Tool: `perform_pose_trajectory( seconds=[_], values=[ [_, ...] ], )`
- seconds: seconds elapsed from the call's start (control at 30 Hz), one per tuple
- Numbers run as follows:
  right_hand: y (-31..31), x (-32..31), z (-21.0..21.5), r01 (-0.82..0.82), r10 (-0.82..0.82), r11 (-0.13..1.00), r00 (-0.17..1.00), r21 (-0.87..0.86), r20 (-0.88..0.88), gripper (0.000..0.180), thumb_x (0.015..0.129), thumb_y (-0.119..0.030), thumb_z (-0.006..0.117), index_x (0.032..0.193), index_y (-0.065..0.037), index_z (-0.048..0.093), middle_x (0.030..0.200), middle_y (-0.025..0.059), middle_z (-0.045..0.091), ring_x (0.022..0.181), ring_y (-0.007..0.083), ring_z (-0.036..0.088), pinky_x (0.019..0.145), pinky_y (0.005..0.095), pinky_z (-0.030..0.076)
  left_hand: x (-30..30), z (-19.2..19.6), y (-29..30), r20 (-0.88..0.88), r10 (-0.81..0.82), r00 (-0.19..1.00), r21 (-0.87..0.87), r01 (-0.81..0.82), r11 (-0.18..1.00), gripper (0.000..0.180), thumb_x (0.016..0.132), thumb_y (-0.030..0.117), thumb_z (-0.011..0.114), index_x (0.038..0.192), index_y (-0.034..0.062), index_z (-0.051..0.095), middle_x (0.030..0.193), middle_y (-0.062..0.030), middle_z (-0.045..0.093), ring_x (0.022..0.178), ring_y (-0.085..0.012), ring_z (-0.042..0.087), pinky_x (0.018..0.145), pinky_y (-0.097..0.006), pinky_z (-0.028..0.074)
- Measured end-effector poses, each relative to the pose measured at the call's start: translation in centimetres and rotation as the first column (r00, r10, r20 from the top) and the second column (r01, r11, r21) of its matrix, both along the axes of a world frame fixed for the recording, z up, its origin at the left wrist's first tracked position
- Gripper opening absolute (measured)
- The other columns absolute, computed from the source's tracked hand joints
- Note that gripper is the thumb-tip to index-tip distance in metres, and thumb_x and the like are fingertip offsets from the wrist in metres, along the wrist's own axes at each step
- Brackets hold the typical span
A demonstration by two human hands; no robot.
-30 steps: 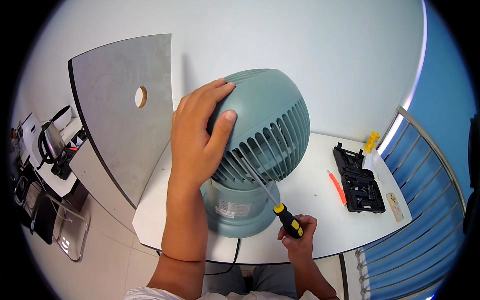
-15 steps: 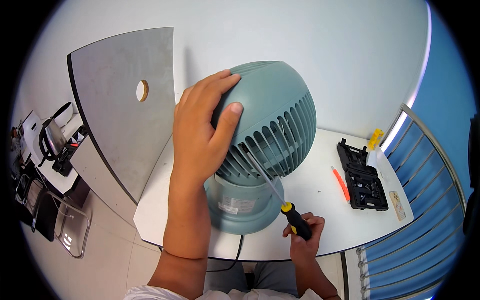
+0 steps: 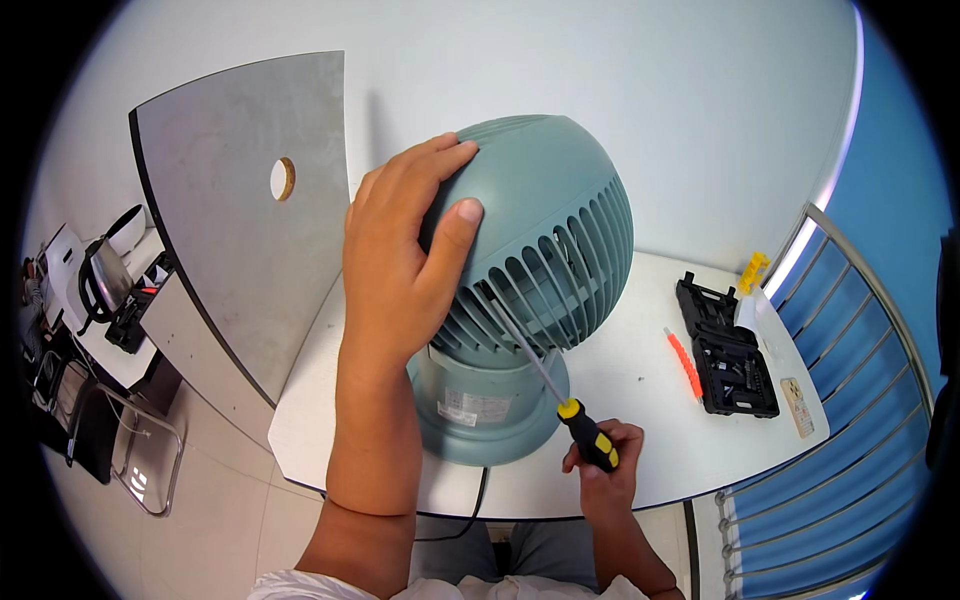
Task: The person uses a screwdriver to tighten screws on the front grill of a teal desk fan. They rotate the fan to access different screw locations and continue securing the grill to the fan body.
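A rounded grey-green fan (image 3: 540, 190) with a slotted housing stands on a white table, its base towards me. My left hand (image 3: 405, 235) lies over the left side of the housing, fingers spread along its top and the thumb apart. In my right hand (image 3: 610, 465) is a long screwdriver (image 3: 588, 435) with a black and yellow handle. Its shaft slants up and left, and the end goes in among the slots below my left thumb. The tip itself is hidden inside the slot.
On the table's right are an open black tool case (image 3: 730, 370), an orange flexible rod (image 3: 684, 362), a yellow holder (image 3: 754, 272) and a pale remote control (image 3: 797, 407). A grey partition (image 3: 240, 200) rises at left. A metal railing (image 3: 880, 290) borders the right. A black cable (image 3: 480, 500) hangs over the front edge.
The screwdriver's handle has turned in my right hand, showing more yellow, and has moved slightly up and left. My left hand keeps its place on the fan.
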State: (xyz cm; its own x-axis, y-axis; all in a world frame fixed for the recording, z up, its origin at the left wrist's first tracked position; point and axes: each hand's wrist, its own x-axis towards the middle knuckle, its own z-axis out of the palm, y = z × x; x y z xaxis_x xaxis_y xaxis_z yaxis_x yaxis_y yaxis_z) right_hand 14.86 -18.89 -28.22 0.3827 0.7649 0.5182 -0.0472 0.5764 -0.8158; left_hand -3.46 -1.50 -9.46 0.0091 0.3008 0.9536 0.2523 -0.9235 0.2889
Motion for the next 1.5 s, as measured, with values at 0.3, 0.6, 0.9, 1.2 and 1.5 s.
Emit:
perform_pose_trajectory(
  seconds=[0.3, 0.6, 0.9, 1.2, 1.5],
  values=[
    [-0.4, 0.6, 0.8, 0.009, -0.031, 0.984, 0.992, -0.180, -0.124, 0.054, 0.098, -0.059, 0.047, 0.103, -0.005, 0.046, 0.079, 0.0043, 0.050, 0.059, 0.0098, 0.047, 0.051, 0.0254, 0.039, 0.1, 0.0, 0.0, 0.001, 0.013, 1.000, 0.000, -0.013, 1.000, 0.035, 0.091, 0.030, 0.060, 0.116, 0.0062, 0.067, 0.122, -0.0137, 0.066, 0.113, -0.0315, 0.057, 0.098, -0.041, 0.042],
    [-0.5, 0.9, -0.7, -0.193, 0.182, 0.977, 0.976, -0.085, -0.119, 0.045, 0.094, -0.034, 0.067, 0.115, -0.009, 0.037, 0.091, 0.0086, 0.055, 0.073, 0.0168, 0.056, 0.066, 0.0309, 0.048, 0.2, -0.1, 0.3, 0.025, -0.039, 0.999, 0.011, 0.039, 0.999, 0.034, 0.090, 0.028, 0.061, 0.115, 0.0060, 0.067, 0.121, -0.0140, 0.066, 0.111, -0.0319, 0.058, 0.097, -0.041, 0.043],
    [-0.5, 1.2, 0.2, -0.112, 0.076, 0.977, 0.978, -0.181, -0.194, 0.053, 0.095, -0.046, 0.064, 0.117, -0.006, 0.039, 0.088, 0.0071, 0.055, 0.077, 0.0126, 0.057, 0.068, 0.0282, 0.049, 0.2, 0.0, 0.1, 0.012, -0.021, 1.000, 0.006, 0.021, 1.000, 0.033, 0.090, 0.027, 0.061, 0.115, 0.0055, 0.067, 0.121, -0.0141, 0.067, 0.111, -0.0315, 0.058, 0.098, -0.041, 0.043],
    [-0.7, 1.3, 0.5, -0.031, 0.025, 0.987, 0.999, -0.157, -0.044, 0.047, 0.098, -0.050, 0.055, 0.111, -0.006, 0.043, 0.082, 0.0055, 0.052, 0.065, 0.0125, 0.053, 0.063, 0.0242, 0.045, 0.3, -0.1, 0.1, 0.024, -0.009, 1.000, 0.005, 0.009, 1.000, 0.033, 0.091, 0.028, 0.060, 0.115, 0.0065, 0.067, 0.121, -0.0132, 0.067, 0.111, -0.0305, 0.058, 0.099, -0.041, 0.042],
    [-0.6, 1.3, 0.9, -0.314, 0.249, 0.935, 0.911, -0.163, -0.328, 0.035, 0.094, -0.027, 0.063, 0.111, -0.009, 0.039, 0.098, 0.0095, 0.050, 0.077, 0.0200, 0.058, 0.072, 0.0367, 0.050, 0.2, -0.1, 0.0, 0.014, -0.006, 1.000, -0.001, 0.006, 1.000, 0.034, 0.090, 0.029, 0.061, 0.115, 0.0069, 0.067, 0.122, -0.0129, 0.066, 0.113, -0.0308, 0.057, 0.098, -0.041, 0.042]
  ],
)
